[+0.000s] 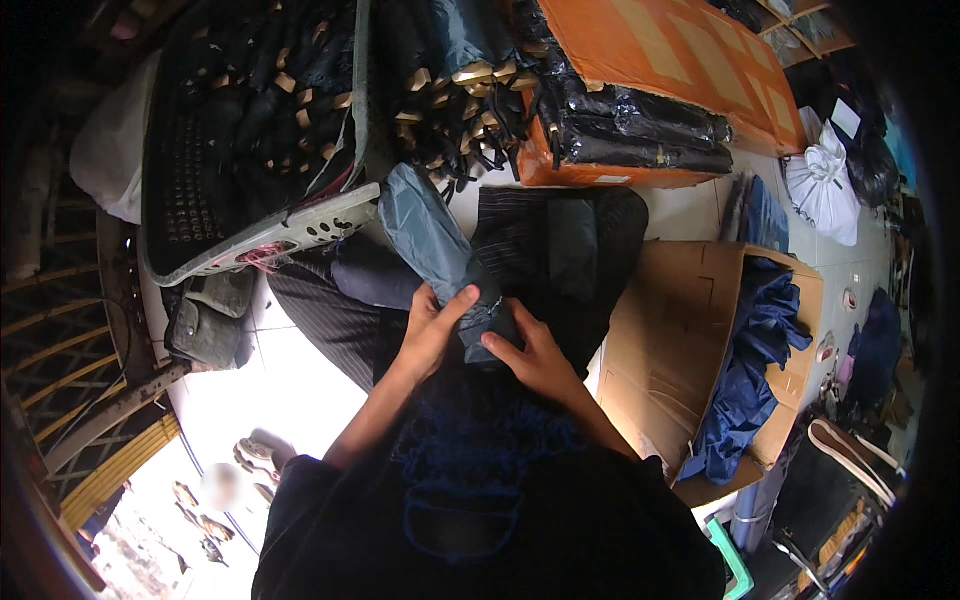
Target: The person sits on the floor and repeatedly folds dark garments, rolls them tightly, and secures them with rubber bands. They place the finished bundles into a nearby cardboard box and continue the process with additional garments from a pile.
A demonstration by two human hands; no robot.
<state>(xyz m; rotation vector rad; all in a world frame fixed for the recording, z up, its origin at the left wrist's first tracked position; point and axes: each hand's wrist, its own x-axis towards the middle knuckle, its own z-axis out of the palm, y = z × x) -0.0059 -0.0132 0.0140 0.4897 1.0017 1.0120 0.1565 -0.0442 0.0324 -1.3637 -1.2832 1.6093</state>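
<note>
A folded grey-blue umbrella [430,225] slants across my lap, its far end beside the crate's corner. My left hand [435,330] wraps round its near part, thumb on top. At the near end, a dark fabric sleeve [484,345] covers the umbrella, and my right hand [532,348] grips it there with the thumb pressed on top. The fingers under the bundle are hidden. On my striped right trouser leg lies another dark wrapped bundle [573,250], touched by neither hand.
A grey plastic crate [320,230] full of dark umbrellas stands front left. More umbrellas with wooden handle ends [475,75] are heaped beyond. An orange taped box [690,60] holds plastic-wrapped packs. At right, an open cardboard box [665,350] contains navy fabric [755,360]. A white sack [825,185] sits farther right.
</note>
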